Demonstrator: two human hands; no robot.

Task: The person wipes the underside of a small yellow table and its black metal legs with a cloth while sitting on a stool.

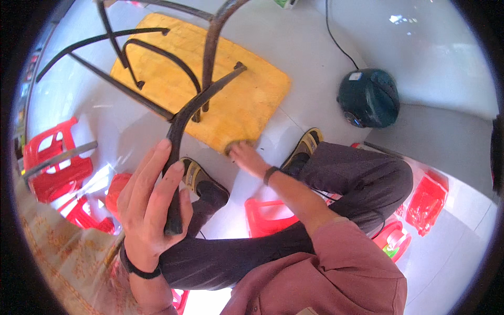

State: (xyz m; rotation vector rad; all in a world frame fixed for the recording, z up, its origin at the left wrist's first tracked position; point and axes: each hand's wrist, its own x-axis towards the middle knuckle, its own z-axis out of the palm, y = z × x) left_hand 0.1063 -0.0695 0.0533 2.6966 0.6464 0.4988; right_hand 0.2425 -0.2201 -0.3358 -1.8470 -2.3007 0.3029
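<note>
An upturned piece of furniture, a chair or small table, rests on the floor with its worn yellow board (252, 94) downward. Dark metal legs (183, 114) rise from the board towards me, curved and joined by crossbars. My left hand (153, 201) is wrapped around the end of the nearest leg, fingers along the tube. Down at the board's near corner, my right hand (246, 157) presses a small dark pad (232, 147) against the yellow surface. Motion blur and my fingers hide most of that pad, so its material is unclear.
A dark green rounded appliance (368, 98) with a cord stands at the right, beside a grey panel (433, 138). Red plastic stools (59, 177) are at the left; another red plastic seat (269, 216) shows under my legs. A patterned cloth (67, 267) hangs at lower left.
</note>
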